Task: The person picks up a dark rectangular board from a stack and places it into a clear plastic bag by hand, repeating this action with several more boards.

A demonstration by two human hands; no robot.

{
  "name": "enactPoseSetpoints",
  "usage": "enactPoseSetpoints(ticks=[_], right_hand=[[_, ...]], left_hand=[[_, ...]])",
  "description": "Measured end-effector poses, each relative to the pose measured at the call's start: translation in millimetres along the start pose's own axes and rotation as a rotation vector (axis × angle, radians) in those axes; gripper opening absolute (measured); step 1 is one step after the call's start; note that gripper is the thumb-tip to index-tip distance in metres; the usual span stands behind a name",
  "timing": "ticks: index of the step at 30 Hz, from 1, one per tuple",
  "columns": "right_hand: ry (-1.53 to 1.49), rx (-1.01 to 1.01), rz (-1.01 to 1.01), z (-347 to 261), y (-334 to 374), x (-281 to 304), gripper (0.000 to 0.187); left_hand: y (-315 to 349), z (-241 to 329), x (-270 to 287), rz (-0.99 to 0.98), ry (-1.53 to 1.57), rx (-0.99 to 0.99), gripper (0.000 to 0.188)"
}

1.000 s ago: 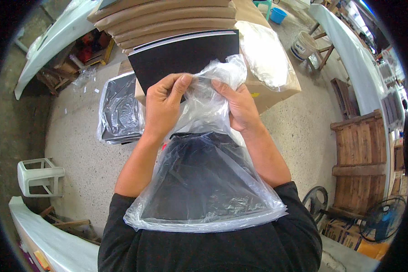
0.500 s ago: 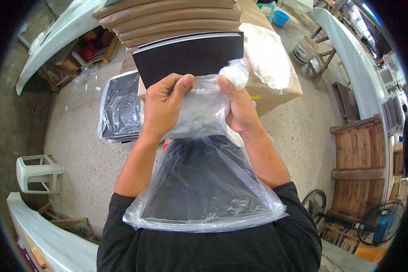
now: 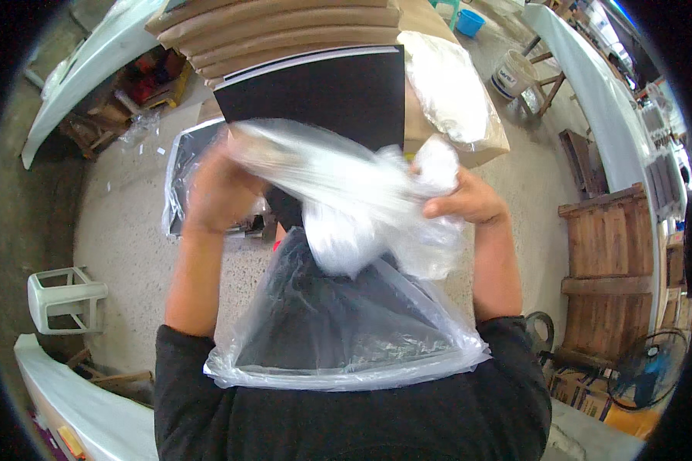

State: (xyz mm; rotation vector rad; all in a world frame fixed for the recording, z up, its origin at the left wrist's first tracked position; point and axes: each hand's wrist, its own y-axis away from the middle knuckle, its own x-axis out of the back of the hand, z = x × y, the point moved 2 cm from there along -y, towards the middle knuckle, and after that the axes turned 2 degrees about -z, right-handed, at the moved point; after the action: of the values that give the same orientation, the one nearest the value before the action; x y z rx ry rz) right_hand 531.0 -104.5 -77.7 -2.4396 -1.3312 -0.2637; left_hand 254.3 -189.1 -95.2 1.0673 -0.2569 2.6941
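Observation:
A clear plastic bag (image 3: 346, 173), blurred by motion, stretches between my two hands above my lap. My left hand (image 3: 221, 188) is smeared, but it grips the bag's upper left end. On the other side my right hand (image 3: 469, 198) pinches the bag, thumb toward me, beside a crumpled white wad of plastic (image 3: 437, 163). Against my body rests a black flat sheet inside a clear plastic sleeve (image 3: 346, 323), its lower edge across my shirt. Behind the bag stands a black board with a white edge (image 3: 315, 92), partly hidden by the plastic.
Brown paper-wrapped bundles (image 3: 284, 34) are stacked ahead, next to a carton topped with white plastic (image 3: 446, 84). Plastic-wrapped black sheets (image 3: 178, 165) lie to the left. A white stool (image 3: 65, 296) stands at left, a wooden pallet (image 3: 607, 261) and a fan (image 3: 650, 369) at right.
My hands have moved apart, left hand leftward and right hand rightward and lower. The plastic bag, gathered between them before, is now pulled out and swinging.

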Motion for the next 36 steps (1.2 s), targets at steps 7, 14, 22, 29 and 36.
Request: enactPoseSetpoints(ticks=[7,14,22,29,36], right_hand=[[-0.669,-0.265,0.396,42,14,7,0.033],[-1.441,0.214,-0.003,67,12,-11,0.040],[-1.112,0.074,0.841,47,-8,-14,0.038],[-0.842,-0.013,0.668,57,-12,-7,0.031],[0.999,0.225,1.171,13,-94,25,0.038]], left_hand=[[17,-16,-20,-0.458,0.309,0.107,0.033],[22,-25,-42,-0.149,1.160,0.278,0.035],[12,-18,-26,-0.068,1.298,0.344,0.056],[29,-37,-10,0.175,1.498,-0.109,0.046],[-33,-55,75,0.700,0.301,-0.120,0.039]])
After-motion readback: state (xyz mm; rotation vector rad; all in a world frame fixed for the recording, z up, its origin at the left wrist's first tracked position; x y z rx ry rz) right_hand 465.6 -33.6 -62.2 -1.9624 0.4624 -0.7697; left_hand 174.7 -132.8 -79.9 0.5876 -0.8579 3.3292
